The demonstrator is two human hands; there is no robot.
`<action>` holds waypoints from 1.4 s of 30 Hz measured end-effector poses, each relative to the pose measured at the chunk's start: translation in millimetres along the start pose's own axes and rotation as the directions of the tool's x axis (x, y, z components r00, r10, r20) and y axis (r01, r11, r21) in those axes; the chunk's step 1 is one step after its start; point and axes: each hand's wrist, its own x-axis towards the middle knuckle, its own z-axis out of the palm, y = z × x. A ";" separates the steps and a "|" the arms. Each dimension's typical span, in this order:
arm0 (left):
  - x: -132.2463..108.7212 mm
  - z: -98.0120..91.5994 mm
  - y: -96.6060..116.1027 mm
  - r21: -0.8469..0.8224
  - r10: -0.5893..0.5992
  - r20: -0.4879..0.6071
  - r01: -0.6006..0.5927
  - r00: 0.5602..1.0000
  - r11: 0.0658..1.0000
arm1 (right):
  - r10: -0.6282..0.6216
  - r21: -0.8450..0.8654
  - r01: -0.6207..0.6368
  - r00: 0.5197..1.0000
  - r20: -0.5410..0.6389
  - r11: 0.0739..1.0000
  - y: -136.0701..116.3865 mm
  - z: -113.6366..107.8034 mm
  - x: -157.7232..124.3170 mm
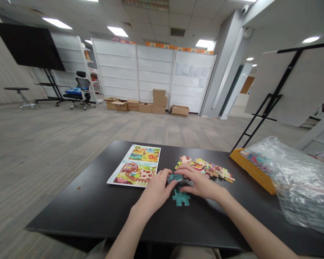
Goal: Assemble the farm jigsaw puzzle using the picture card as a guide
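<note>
My left hand is curled at the left side of some teal jigsaw puzzle pieces, its thumb and fingers closed on them. From the right, my right hand has its fingers bent over the same pieces and partly hides them. Just below lies a single teal puzzle piece flat on the black table. Behind my right hand spreads a heap of colourful puzzle pieces. Left of my hands is a printed picture sheet with an animal scene above a farm scene.
At the table's right stands a yellow box with more pieces, beside a large clear plastic bag. A whiteboard on an easel stands behind them. Cardboard boxes line white shelving across the carpet; an office chair is at left.
</note>
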 end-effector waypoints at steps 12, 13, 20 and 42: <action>-3.4 -4.8 19.9 0.392 -0.083 -0.081 0.109 0.993 0.913 | 0.362 0.010 -0.372 0.896 -0.256 0.928 42.6 -1.1 -1.2; -3.7 -5.0 19.3 0.400 -0.084 -0.071 0.105 0.994 0.911 | 0.383 0.009 -0.394 0.886 -0.262 0.919 45.7 -2.1 -1.9; -6.3 -5.1 13.3 0.397 -0.026 -0.084 0.058 0.996 0.916 | 0.348 -0.038 -0.386 0.866 -0.358 0.922 51.7 -5.9 -0.4; -40.4 -63.9 -16.9 0.328 -0.088 0.175 0.026 0.981 0.944 | 0.441 -0.316 -0.563 0.812 -0.381 0.764 53.3 -32.7 -9.0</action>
